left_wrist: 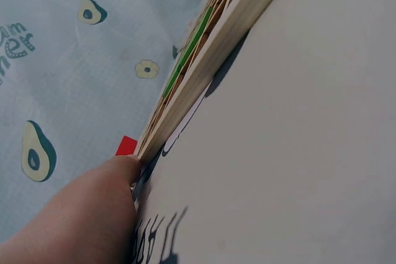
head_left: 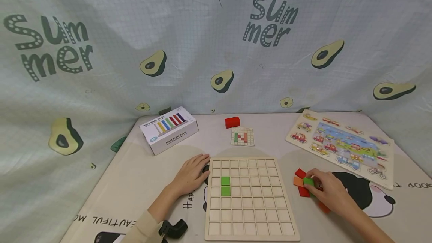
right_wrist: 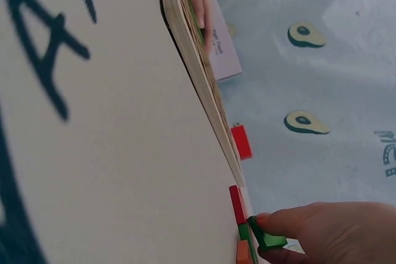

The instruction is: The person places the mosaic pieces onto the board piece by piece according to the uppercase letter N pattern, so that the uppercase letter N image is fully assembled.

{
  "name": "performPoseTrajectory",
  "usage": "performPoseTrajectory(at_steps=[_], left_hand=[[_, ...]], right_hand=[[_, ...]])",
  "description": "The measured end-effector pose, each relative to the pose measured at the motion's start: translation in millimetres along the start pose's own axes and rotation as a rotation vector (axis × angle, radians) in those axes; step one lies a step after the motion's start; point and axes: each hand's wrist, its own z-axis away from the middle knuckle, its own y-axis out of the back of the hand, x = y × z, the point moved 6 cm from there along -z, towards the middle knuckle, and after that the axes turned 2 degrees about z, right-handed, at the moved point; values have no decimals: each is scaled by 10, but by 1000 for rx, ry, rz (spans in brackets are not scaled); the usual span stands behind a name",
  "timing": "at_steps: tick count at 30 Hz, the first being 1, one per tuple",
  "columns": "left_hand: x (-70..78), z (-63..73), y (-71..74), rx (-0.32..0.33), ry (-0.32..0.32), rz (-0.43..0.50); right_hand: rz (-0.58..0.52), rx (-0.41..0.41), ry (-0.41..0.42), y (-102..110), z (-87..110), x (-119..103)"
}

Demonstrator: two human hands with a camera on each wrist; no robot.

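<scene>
A wooden grid board (head_left: 249, 213) lies in the middle of the table, with two green square tiles (head_left: 225, 186) in one column of its left part. My left hand (head_left: 191, 175) rests flat at the board's upper left edge, fingers extended, its thumb by the frame in the left wrist view. To the right of the board, my right hand (head_left: 325, 188) pinches a green tile (right_wrist: 270, 238) between thumb and fingers. Red tiles (head_left: 303, 192) and orange tiles (head_left: 298, 181) lie loose under and around that hand, which partly hides the pile.
Behind the board lies a small pattern card (head_left: 242, 137), with a red block (head_left: 232, 122) at its far edge. A white box (head_left: 170, 130) stands back left. A vehicle picture puzzle (head_left: 344, 145) lies at the right. A printed cloth (head_left: 189, 40) hangs behind the table.
</scene>
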Motion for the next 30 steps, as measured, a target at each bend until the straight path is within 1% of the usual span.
performPoseTrajectory(at_steps=[5, 15, 18, 23, 28, 30], left_hand=[[-2, 4, 4, -3, 5, 6], [2, 5, -1, -5, 3, 6], [2, -1, 0, -7, 3, 7], [1, -3, 0, -8, 3, 7], [0, -2, -3, -10, 10, 8], [1, -2, -4, -11, 11, 7]], right_hand=[[-27, -42, -39, -3, 6, 6], [-98, -84, -68, 2, 3, -13], [-110, -74, -58, 20, -12, -38], [-147, -57, -35, 70, -41, -152], [-189, -1, 56, 96, -72, -315], [-199, 5, 76, 87, -86, -362]])
